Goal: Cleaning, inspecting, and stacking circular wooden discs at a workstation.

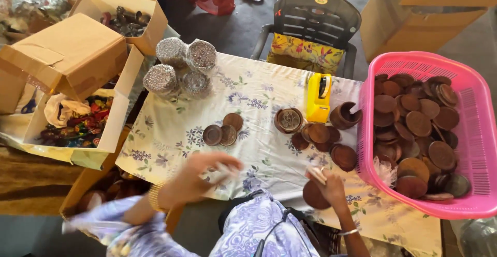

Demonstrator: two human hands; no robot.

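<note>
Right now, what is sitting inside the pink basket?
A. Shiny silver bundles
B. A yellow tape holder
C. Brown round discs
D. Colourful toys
C: the pink basket is heaped with brown round discs, while the silver bundles and yellow tape holder sit out on the tablecloth.

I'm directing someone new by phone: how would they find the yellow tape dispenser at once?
Start at the big pink basket of brown discs on the right of the floral tablecloth. Just to its left, past a brown cup, stands the tape dispenser. It is the only bright yellow, blocky thing among round brown pieces.
</note>
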